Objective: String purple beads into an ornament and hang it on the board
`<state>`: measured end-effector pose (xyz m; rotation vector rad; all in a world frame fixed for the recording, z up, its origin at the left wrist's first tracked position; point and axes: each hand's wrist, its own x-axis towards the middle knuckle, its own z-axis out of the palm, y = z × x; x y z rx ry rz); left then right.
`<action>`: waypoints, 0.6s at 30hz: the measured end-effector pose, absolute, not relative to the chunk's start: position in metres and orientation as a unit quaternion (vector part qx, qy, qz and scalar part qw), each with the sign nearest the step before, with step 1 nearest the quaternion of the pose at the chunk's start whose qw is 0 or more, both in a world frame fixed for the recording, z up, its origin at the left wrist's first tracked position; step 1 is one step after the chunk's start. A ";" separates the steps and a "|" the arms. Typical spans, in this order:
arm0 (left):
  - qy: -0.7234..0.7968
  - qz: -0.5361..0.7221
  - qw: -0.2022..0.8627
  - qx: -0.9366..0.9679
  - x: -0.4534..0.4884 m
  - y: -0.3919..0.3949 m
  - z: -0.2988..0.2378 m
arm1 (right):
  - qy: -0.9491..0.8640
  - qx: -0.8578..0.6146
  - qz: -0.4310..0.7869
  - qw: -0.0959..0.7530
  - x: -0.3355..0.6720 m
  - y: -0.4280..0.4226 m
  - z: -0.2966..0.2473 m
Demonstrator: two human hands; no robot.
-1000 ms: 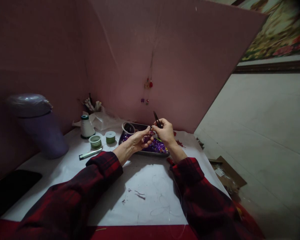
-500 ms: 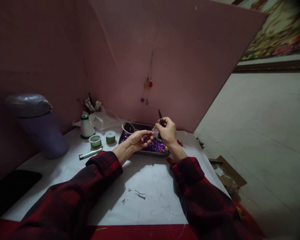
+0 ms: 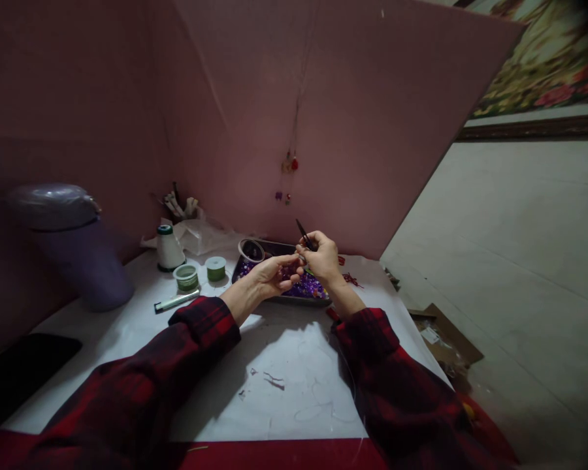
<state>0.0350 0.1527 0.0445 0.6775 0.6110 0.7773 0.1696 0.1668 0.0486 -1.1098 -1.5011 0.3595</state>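
My left hand (image 3: 270,274) is cupped palm up above a dark tray (image 3: 274,298) of purple beads, with a few purple beads (image 3: 289,270) lying in its curled fingers. My right hand (image 3: 321,256) is closed around a thin dark tool (image 3: 303,232) whose tip sticks up and to the left. The two hands touch at the fingertips over the tray. Both sleeves are red and black plaid.
A small round cup (image 3: 251,250) stands at the tray's left corner. Left of it are two green thread spools (image 3: 215,268), a white spool (image 3: 169,249), a pale pen (image 3: 176,301) and a purple lidded container (image 3: 73,241). A bead strand (image 3: 288,175) hangs on the pink partition. Thread scraps (image 3: 274,380) lie on the white table.
My right hand drew away to the right with the tool half a second ago, then came back left to meet my left hand's fingertips. The left hand stayed over the tray.
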 end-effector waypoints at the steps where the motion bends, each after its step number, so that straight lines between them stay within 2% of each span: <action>1: 0.289 0.366 0.825 0.319 0.035 0.152 0.044 | -0.641 -0.476 0.153 0.582 0.169 0.166 0.049; 18: 0.331 0.350 0.811 0.331 0.031 0.156 0.043 | -0.542 -0.513 0.090 0.660 0.183 0.166 0.055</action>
